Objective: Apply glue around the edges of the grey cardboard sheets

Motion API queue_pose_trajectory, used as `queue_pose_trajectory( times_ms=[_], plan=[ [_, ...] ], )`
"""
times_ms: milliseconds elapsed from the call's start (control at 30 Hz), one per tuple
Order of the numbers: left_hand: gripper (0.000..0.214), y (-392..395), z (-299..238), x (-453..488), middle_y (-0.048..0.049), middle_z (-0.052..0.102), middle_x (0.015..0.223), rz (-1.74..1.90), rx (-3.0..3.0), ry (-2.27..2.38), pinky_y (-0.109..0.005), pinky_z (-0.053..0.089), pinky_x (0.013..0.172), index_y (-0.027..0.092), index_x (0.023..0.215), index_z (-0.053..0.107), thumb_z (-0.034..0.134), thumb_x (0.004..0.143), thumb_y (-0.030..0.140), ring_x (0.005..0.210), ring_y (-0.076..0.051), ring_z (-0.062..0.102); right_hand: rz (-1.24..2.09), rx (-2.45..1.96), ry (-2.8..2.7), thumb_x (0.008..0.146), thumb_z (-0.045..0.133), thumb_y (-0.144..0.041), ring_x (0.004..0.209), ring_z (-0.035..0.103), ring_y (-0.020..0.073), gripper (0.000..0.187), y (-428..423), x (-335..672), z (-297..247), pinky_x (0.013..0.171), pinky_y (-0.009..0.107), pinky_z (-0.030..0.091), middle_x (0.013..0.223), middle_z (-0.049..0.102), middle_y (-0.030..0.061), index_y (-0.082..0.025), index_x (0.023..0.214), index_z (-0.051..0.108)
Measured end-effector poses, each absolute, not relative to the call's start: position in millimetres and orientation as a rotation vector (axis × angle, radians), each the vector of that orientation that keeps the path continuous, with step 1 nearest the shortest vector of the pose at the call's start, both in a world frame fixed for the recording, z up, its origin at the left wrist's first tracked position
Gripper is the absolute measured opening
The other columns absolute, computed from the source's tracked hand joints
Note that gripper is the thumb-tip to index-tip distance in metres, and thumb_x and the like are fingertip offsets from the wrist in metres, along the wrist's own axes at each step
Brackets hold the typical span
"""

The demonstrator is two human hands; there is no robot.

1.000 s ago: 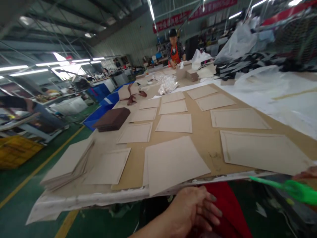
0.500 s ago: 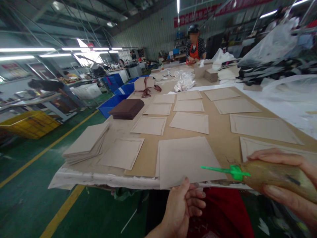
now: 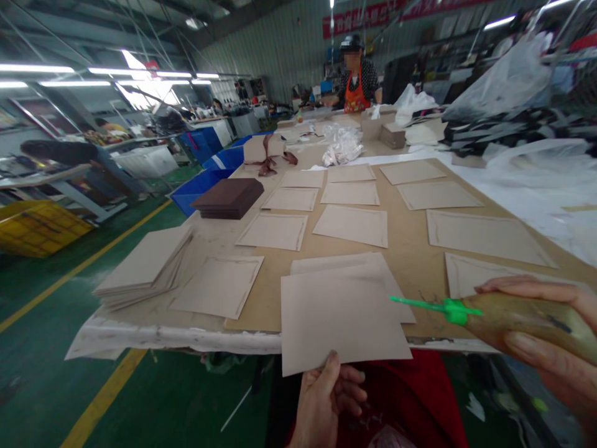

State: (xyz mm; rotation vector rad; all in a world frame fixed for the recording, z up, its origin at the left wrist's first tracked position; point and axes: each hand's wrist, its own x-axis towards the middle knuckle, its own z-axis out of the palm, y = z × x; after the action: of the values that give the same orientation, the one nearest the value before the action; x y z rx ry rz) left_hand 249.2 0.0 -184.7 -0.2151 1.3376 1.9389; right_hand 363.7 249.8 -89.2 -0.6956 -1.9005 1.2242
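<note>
My left hand (image 3: pixel 329 395) pinches the near edge of a beige sheet (image 3: pixel 338 320) between thumb and fingers. That sheet is raised over the table's front edge, partly covering other beige sheets (image 3: pixel 380 264) under it. At the right, my right hand (image 3: pixel 550 330) is wrapped round a yellowish squeeze bottle (image 3: pixel 527 320) with a green nozzle (image 3: pixel 454 310). The nozzle's thin tip points left, just by the sheet's right side. Several beige panels (image 3: pixel 275 231) lie in rows on the brown board (image 3: pixel 261 267), with thin lines along some of their edges.
A stack of beige sheets (image 3: pixel 142 261) and a dark brown stack (image 3: pixel 228 198) stand on the left. Blue bins (image 3: pixel 196 186) line the table's left side. A co-worker in an orange apron (image 3: pixel 357 96) stands at the far end. Plastic bags and dark strips (image 3: pixel 494 127) lie at the right.
My left hand has lifted the top beige sheet and drawn it toward me and slightly left, off the sheets beneath. The bottle stays in my right hand. The view has shifted slightly.
</note>
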Motion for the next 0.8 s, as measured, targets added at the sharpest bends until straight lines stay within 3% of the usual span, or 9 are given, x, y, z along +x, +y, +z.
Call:
queue_pose_trajectory(
  times_ms=[367, 500, 700, 800],
  plan=[
    [0.047, 6, -169, 247, -0.012, 0.071, 0.066, 2.005, -0.236, 1.285, -0.019, 0.046, 0.044, 0.005, 0.07, 0.073, 0.078, 0.071, 0.052, 0.052, -0.013, 0.062, 1.338, -0.612, -1.78, 0.056, 0.086, -0.035, 0.088, 0.07, 0.0274, 0.041, 237, 353, -73, 0.066, 0.031, 0.059, 0.106, 0.071, 0.0084, -0.025, 0.093, 0.071],
    [0.046, 12, -165, 247, -0.0124, 0.072, 0.069, 2.006, -0.226, 1.271, -0.019, 0.047, 0.044, 0.006, 0.068, 0.072, 0.075, 0.075, 0.051, 0.052, -0.013, 0.063, 1.316, -0.651, -1.839, 0.058, 0.087, -0.04, 0.09, 0.069, 0.0276, 0.047, 237, 347, -74, 0.07, 0.033, 0.059, 0.11, 0.071, 0.007, -0.026, 0.099, 0.07],
    [0.056, 23, -161, 249, -0.0118, 0.071, 0.067, 1.999, -0.239, 1.229, -0.02, 0.047, 0.042, 0.006, 0.069, 0.069, 0.075, 0.07, 0.061, 0.05, -0.014, 0.064, 1.239, -0.354, -2.195, 0.07, 0.08, -0.046, 0.086, 0.068, 0.0246, 0.041, 225, 319, -79, 0.061, 0.03, 0.057, 0.109, 0.068, 0.0032, -0.032, 0.106, 0.066],
    [0.063, 28, -159, 248, -0.0118, 0.07, 0.067, 1.969, -0.255, 1.245, -0.02, 0.045, 0.041, 0.005, 0.072, 0.068, 0.072, 0.067, 0.068, 0.048, -0.014, 0.063, 1.135, -0.003, -2.392, 0.081, 0.073, -0.041, 0.096, 0.065, 0.0237, 0.033, 210, 297, -79, 0.073, 0.032, 0.056, 0.111, 0.065, 0.0031, -0.032, 0.111, 0.061]
  ],
)
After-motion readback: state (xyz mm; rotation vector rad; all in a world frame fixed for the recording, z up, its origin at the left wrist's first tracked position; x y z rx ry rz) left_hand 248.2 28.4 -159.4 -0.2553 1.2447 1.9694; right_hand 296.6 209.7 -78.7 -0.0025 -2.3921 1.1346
